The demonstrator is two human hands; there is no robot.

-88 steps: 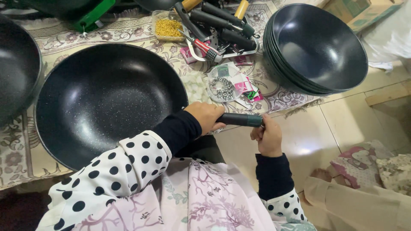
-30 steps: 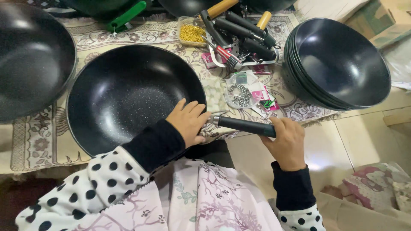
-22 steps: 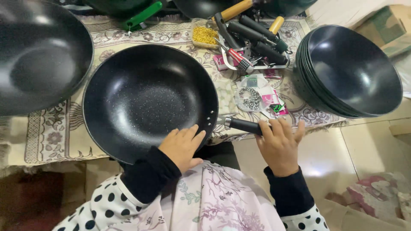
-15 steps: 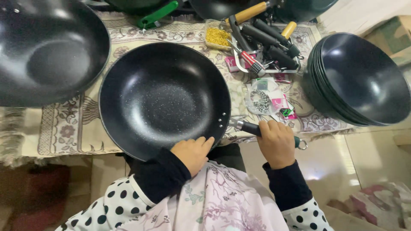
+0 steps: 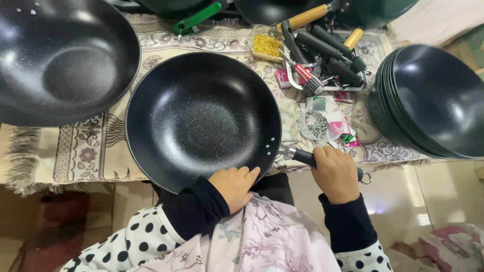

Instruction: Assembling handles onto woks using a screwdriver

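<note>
The black speckled wok [image 5: 201,118] sits on the patterned cloth [image 5: 91,151] over the tabletop, its near rim jutting past the edge toward the person. Its coating looks clean and glittery, two rivets showing where the dark handle [image 5: 302,156] joins. The right hand [image 5: 335,174] has its grip wrapped tight around that handle; the left hand [image 5: 233,184] rests fingers pressed flat on the near rim, pinching nothing. It looks like the handle fitting is being seated or checked; next would call for steadying the rim while turning. A stack of bowls [image 5: 433,100] stands right, loose handles [image 5: 322,50] behind
</note>
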